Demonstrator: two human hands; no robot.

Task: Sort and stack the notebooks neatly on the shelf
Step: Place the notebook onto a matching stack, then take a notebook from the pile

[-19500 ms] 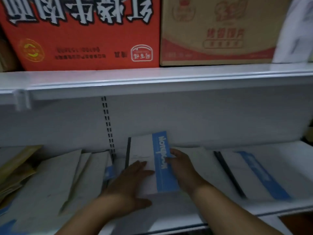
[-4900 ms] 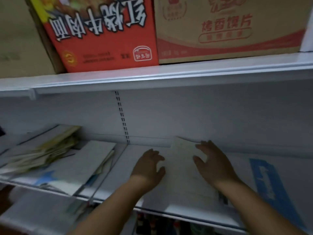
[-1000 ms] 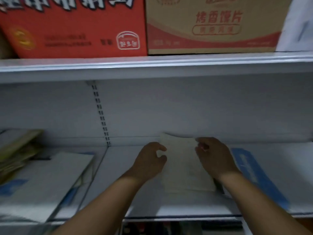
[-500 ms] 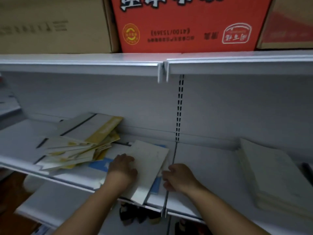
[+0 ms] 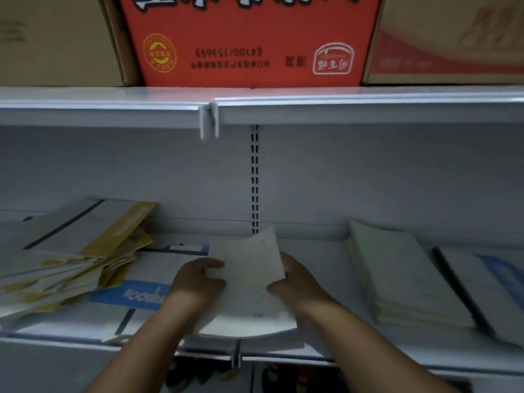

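At lower centre, both forearms reach in over the shelf (image 5: 326, 353) lip. The left hand (image 5: 198, 279) curls round the left edge of a thin cream notebook (image 5: 249, 282) and the right hand (image 5: 297, 285) grips its right edge. The soft cover bows and hides the shelf joint behind it. Half a second ago it lay slanted under the left hand alone. Left of it lies a blue-banded notebook (image 5: 133, 296), then a loose yellow-edged pile (image 5: 85, 251). At right sits a squared cream stack (image 5: 402, 276). Above, a red carton (image 5: 249, 41) stands on the upper shelf (image 5: 340, 109).
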